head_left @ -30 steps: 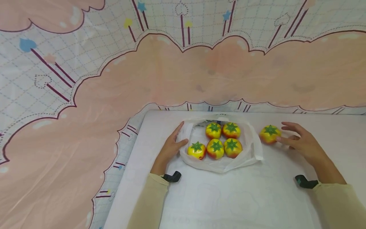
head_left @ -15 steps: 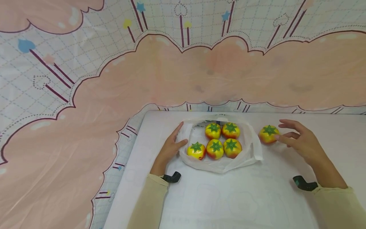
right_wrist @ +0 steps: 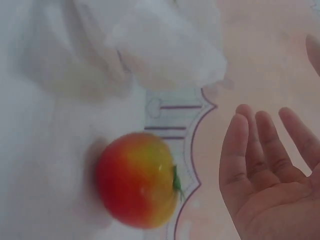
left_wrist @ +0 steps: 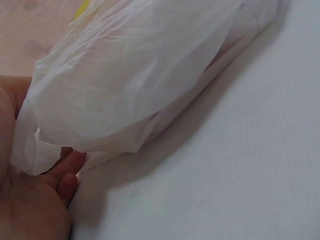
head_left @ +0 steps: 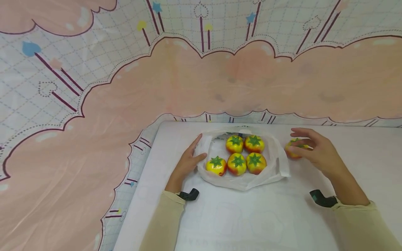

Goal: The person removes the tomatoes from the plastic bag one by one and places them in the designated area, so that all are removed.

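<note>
A white plastic bag (head_left: pixel 242 184) lies spread on the table with its mouth open. Several yellow-and-red tomatoes (head_left: pixel 237 164) with green star-shaped tops are inside it. My left hand (head_left: pixel 188 162) holds the bag's left side, thumb over the rim; in the left wrist view, white plastic passes between the thumb side and the bent fingers (left_wrist: pixel 70 170). One more tomato (right_wrist: pixel 137 182) sits on the table just right of the bag. Over it hovers my right hand (head_left: pixel 320 153), fingers spread and partly hiding it in the head view; the right wrist view shows a gap between them.
The white table (head_left: pixel 235 223) ends at the back and left against a patterned pink-and-white cloth (head_left: pixel 220 83). Black wrist cameras (head_left: pixel 190 194) are strapped to both wrists.
My right hand has moved left, from beside the loose tomato to over it. The tomatoes, the bag and my left hand keep their places.
</note>
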Motion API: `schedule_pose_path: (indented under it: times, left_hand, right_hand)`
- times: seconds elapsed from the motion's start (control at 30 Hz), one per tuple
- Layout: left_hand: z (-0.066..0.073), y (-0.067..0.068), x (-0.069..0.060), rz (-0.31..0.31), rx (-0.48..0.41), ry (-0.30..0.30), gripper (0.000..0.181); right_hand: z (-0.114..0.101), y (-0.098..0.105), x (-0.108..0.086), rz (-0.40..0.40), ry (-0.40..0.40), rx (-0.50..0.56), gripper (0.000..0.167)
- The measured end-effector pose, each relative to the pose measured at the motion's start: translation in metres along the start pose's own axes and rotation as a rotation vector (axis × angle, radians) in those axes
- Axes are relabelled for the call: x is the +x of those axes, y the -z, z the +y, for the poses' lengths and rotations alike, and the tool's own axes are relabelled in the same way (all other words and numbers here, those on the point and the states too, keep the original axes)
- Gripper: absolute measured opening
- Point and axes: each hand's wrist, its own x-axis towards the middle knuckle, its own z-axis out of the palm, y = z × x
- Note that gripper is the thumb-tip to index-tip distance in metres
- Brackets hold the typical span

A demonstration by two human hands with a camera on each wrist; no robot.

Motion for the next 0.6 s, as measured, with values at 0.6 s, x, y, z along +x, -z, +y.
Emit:
schedule_pose_path:
  times: [0.6]
  left_hand:
    - [0.000, 0.000, -0.001, -0.001, -0.015, -0.004, 0.080]
  right_hand:
    - [-0.038, -0.035, 0.003, -0.053, 0.104, 0.032, 0.065]
